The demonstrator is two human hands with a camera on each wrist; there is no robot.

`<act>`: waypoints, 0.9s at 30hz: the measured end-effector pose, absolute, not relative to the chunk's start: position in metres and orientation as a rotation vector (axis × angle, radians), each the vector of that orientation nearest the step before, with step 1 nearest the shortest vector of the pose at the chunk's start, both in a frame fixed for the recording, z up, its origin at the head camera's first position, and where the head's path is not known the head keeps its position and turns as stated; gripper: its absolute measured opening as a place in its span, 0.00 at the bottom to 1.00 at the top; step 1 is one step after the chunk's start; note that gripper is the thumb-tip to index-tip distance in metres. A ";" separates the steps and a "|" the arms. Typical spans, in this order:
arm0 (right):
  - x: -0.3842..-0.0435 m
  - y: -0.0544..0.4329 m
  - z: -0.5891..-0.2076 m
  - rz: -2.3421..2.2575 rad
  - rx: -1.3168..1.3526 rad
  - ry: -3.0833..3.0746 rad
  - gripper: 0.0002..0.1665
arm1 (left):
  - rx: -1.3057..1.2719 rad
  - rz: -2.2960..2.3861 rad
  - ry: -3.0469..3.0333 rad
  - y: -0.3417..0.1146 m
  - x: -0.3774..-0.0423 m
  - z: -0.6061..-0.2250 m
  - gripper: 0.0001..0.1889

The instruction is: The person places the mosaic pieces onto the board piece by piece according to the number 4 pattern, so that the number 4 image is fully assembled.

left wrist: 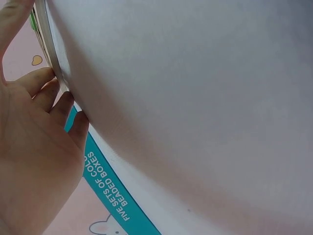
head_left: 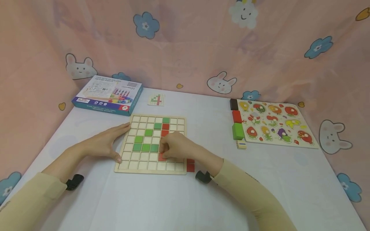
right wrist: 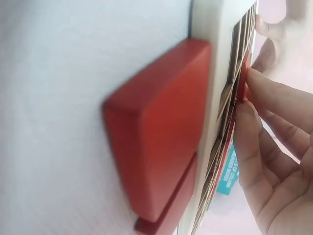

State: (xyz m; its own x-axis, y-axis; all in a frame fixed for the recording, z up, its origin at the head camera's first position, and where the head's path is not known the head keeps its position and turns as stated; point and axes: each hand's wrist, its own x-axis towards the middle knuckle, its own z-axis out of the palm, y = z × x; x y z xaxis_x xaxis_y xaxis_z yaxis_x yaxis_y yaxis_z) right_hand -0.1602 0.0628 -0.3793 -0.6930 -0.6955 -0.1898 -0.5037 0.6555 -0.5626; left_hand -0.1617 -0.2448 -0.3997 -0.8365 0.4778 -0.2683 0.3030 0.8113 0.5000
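Note:
A wooden grid board (head_left: pixel 124 170) lies on the white table. Several green tiles (head_left: pixel 145 148) sit in its squares, with red tiles (head_left: pixel 165 126) in a column to their right. My right hand (head_left: pixel 179 147) is over that column, pinching a red square tile (right wrist: pixel 242 82) between thumb and finger, low at the grid. In the head view another red tile (head_left: pixel 162 157) shows below the fingertips. My left hand (head_left: pixel 99 143) spans the board's left edge, thumb near the front corner and fingers farther back. More red tiles (right wrist: pixel 168 127) lie against the right edge.
A bead-set box (head_left: pixel 102 109) stands behind the board at left, beside a small pattern card (head_left: pixel 156 99). At right is a fruit-and-vegetable puzzle board (head_left: pixel 277 128), with a black block (head_left: pixel 233 104), red block (head_left: pixel 236 116), green block (head_left: pixel 238 131) and small striped block (head_left: pixel 241 144) along its left side.

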 end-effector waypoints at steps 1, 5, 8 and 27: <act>-0.161 0.063 -0.380 -0.671 -0.950 2.490 0.06 | 0.583 0.627 2.612 -0.245 -0.162 -0.400 0.70; -0.165 0.071 -0.380 -0.686 -0.950 2.505 0.04 | 0.578 0.627 2.612 -0.245 -0.162 -0.399 0.70; -0.169 0.084 -0.377 -0.721 -0.908 2.505 0.02 | 0.578 0.634 2.608 -0.245 -0.162 -0.399 0.70; -0.176 0.155 -0.387 -0.632 -0.820 2.374 0.11 | 0.569 0.631 2.607 -0.246 -0.163 -0.401 0.71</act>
State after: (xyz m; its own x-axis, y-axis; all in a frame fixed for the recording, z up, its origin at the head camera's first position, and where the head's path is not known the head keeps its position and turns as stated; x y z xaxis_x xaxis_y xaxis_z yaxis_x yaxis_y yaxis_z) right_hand -0.1757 0.1552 -0.3868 -0.6662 -0.6654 -0.3368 -0.4097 0.7039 -0.5802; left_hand -0.1630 -0.2455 -0.4006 -0.8384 0.4686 -0.2784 0.2896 0.8156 0.5009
